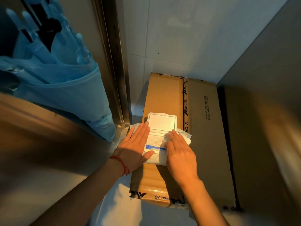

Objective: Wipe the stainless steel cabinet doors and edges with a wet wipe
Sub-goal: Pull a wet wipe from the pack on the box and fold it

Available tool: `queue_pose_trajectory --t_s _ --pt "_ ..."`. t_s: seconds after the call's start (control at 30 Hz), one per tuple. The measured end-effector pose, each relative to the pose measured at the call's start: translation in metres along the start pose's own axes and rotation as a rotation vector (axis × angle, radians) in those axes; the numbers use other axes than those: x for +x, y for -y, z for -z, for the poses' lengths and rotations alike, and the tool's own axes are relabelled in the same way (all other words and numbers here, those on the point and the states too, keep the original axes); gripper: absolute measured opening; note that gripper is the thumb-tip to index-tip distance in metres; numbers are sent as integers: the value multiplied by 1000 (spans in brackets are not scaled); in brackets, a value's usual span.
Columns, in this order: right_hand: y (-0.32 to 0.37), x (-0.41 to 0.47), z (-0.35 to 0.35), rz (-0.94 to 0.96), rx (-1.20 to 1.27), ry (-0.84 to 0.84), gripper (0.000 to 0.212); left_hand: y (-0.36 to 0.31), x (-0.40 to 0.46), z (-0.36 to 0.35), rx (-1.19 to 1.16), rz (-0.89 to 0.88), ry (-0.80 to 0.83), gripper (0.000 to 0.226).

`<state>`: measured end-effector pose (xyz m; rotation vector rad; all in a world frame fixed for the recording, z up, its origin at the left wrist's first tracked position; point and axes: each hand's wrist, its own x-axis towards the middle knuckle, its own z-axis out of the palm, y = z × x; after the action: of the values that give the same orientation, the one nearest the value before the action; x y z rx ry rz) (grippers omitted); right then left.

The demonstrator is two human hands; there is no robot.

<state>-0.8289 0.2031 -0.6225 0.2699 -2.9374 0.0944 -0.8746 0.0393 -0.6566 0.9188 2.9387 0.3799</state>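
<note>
A white wet wipe pack (155,158) lies on a cardboard box (203,128), its flip lid (162,121) standing open. My left hand (135,147) rests flat on the pack's left side, fingers straight, holding it down. My right hand (179,154) lies over the pack's right side. Its fingers and thumb pinch a crumpled white wet wipe (168,136) at the dispensing opening. A stainless steel cabinet surface (48,144) runs along the left, blurred, and its steel edge (116,62) rises behind.
A blue plastic bag (61,88) hangs at the upper left, close to the steel edge. White tiled wall (179,38) stands behind the box. A grey metal panel (263,59) closes the right side. The box fills most of the floor between them.
</note>
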Motion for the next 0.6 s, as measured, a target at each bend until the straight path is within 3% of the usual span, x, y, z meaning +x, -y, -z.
queue_pose_trajectory --t_s 0.13,0.37,0.47,0.6 --pt "7 1 2 62 1 -78 55 0 2 -1 15 17 30 71" --pt "12 -6 -4 43 -5 -90 58 -1 2 0 12 2 8 71" --pt "11 -10 -7 22 9 -78 66 1 5 -6 40 27 90 80" --pt "10 -10 -5 59 24 -98 67 7 4 -17 100 65 170 73"
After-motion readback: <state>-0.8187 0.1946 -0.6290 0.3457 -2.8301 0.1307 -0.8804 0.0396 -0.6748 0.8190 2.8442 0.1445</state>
